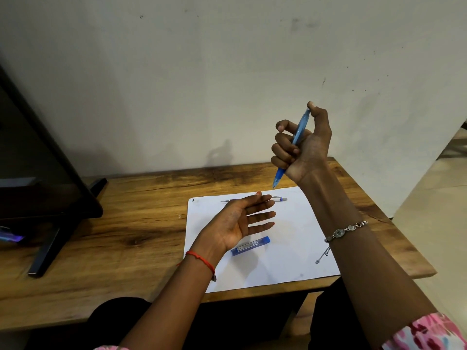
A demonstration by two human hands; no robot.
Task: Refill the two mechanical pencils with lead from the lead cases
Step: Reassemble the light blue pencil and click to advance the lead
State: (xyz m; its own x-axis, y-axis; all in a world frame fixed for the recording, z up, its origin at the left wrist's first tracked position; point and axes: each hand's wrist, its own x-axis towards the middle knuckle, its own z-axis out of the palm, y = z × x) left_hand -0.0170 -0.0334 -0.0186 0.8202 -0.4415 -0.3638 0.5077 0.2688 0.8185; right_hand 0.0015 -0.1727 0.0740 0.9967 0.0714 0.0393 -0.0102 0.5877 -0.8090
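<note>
My right hand (302, 145) is raised above the table's far side, fist shut around a light-blue mechanical pencil (298, 133). The pencil points tip down and my thumb rests on its top end. My left hand (241, 221) hovers palm up over the white paper sheet (290, 248), fingers spread, holding nothing. A silver mechanical pencil (279, 199) lies on the sheet's far edge, partly hidden behind my left fingers. A blue lead case (250, 246) lies on the sheet just below my left palm. I see no second lead case.
The wooden table (126, 223) stands against a pale wall. A dark monitor with a black stand (50, 210) occupies the left side. The table's right edge drops off beside my right forearm.
</note>
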